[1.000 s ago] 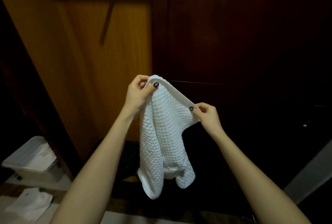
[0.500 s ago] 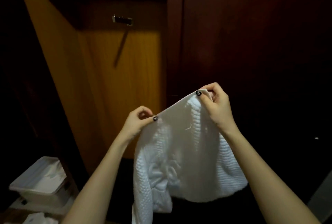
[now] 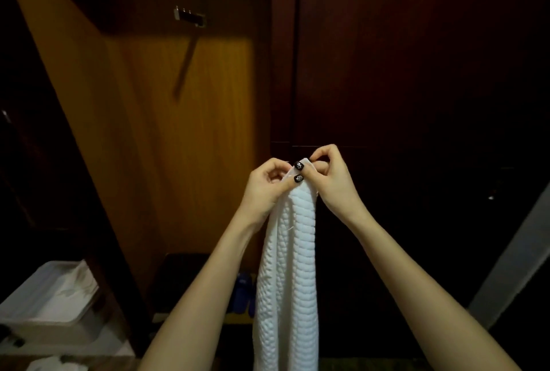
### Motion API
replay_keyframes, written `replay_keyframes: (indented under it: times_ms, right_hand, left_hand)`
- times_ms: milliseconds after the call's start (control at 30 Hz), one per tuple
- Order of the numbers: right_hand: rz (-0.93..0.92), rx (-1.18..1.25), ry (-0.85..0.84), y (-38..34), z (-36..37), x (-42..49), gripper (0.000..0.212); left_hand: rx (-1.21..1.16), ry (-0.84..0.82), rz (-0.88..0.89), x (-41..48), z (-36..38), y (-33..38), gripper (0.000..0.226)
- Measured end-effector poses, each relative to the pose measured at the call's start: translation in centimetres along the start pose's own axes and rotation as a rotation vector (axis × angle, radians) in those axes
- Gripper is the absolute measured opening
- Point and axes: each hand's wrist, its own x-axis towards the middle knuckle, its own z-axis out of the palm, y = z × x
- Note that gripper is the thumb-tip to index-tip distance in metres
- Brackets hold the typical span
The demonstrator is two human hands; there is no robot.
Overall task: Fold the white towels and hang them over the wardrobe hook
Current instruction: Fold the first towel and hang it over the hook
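Observation:
A white waffle-textured towel [image 3: 288, 281] hangs straight down in a narrow doubled strip in front of me. My left hand [image 3: 265, 186] and my right hand [image 3: 330, 177] are side by side at its top, each pinching the upper corners, which are pressed together. A metal hook rail [image 3: 190, 15] is fixed high on the orange back panel inside the open wardrobe, up and to the left of my hands, with nothing on it.
A white plastic bin [image 3: 47, 308] holding white cloth stands at lower left, with more white fabric [image 3: 44, 364] below it. Dark closed wardrobe doors [image 3: 401, 72] fill the right. Blue items [image 3: 242, 293] and a dark box sit on the wardrobe floor.
My two hands have come together, bringing the towel's top corners against each other. The spread towel has collapsed into a narrow hanging strip, folded in half lengthwise.

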Motion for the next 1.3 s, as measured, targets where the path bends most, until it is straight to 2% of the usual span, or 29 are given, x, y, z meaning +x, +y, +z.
replay_keyframes:
  times_ms: [100, 167, 267, 333, 467, 600, 700, 800, 900, 933, 1067, 1133, 1300]
  right_hand:
    - [0.045, 0.009, -0.011, 0.8, -1.4, -1.4, 0.01]
    - [0.103, -0.01, -0.026, 1.7, -2.6, -2.5, 0.015]
    - [0.212, -0.01, -0.162, 3.5, -4.5, -3.9, 0.032]
    - [0.312, -0.012, -0.258, 4.9, -5.8, -4.4, 0.03]
    - [0.452, -0.274, -0.362, 7.9, -8.0, -4.8, 0.024]
    - [0.49, -0.541, -0.293, 11.4, -9.0, -6.3, 0.013]
    - [0.438, -0.704, -0.108, 12.2, -8.7, -6.6, 0.024]
    - [0.351, -0.766, 0.039, 11.4, -8.3, -5.7, 0.024]
    - [0.237, -0.66, 0.116, 9.5, -7.8, -3.7, 0.015]
    - [0.227, -0.579, 0.115, 8.8, -7.5, -2.9, 0.01]
    - [0.234, -0.328, 0.114, 6.2, -6.0, -0.1, 0.027]
    - [0.222, -0.245, 0.175, 5.1, -5.2, 0.9, 0.026]
    - [0.263, -0.064, 0.241, 4.4, -3.4, 2.3, 0.022]
  left_hand:
    - [0.056, -0.062, -0.01, 0.3, 0.5, 0.2, 0.012]
    - [0.047, -0.056, 0.008, 0.6, 1.0, 0.6, 0.015]
    - [0.019, -0.015, 0.054, 1.8, 1.4, 1.2, 0.017]
    - [0.045, 0.013, 0.083, 2.9, 1.4, 1.6, 0.018]
    - [0.104, 0.121, 0.118, 5.0, 0.3, 2.3, 0.018]
    - [0.067, 0.228, 0.093, 6.2, -1.7, 1.6, 0.023]
    - [0.165, 0.298, 0.027, 6.2, -2.9, 0.5, 0.025]
    - [0.263, 0.373, -0.02, 5.7, -4.5, -1.3, 0.024]
    - [0.298, 0.412, -0.033, 4.8, -5.6, -2.9, 0.013]
    - [0.286, 0.397, -0.026, 4.5, -5.7, -3.2, 0.017]
    - [0.302, 0.295, 0.088, 3.9, -5.2, -3.6, 0.027]
    - [0.34, 0.246, 0.132, 3.7, -5.0, -3.7, 0.026]
    - [0.373, 0.16, 0.113, 2.6, -4.7, -4.7, 0.038]
